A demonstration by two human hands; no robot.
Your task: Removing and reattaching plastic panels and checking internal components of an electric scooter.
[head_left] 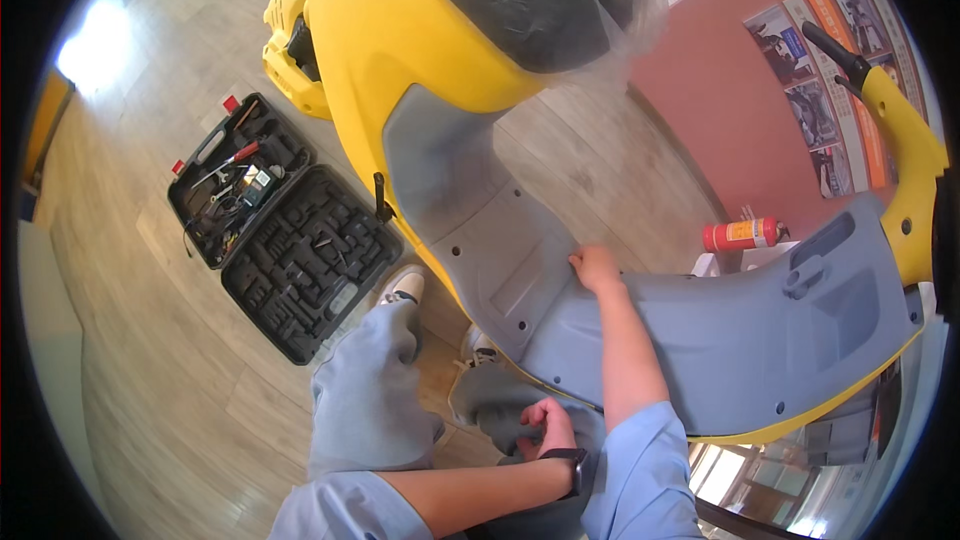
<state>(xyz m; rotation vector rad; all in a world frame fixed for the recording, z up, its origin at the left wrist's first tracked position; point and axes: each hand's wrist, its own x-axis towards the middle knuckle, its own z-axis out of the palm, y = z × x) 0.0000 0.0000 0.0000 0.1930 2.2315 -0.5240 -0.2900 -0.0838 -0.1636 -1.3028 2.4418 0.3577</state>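
A yellow scooter with grey inner panels lies across my front. My right hand (597,267) reaches over the grey leg shield (720,340), its curled fingers at the panel's far edge beside the grey footboard (505,250). What those fingers hold, if anything, is hidden. Lower down, my left hand (550,427), with a dark watch (578,470) on the wrist, is beside the scooter's near yellow edge, above my knee. Its fingers are bent inward, and anything in them is too small to make out. Several dark round holes dot the footboard.
An open black tool case (310,265) lies on the wooden floor at left, with a red-handled screwdriver (240,153) inside. The plastic-wrapped seat (510,0) is at the top. A red fire extinguisher (745,234) stands beyond the scooter. At right is the yellow handlebar (895,120).
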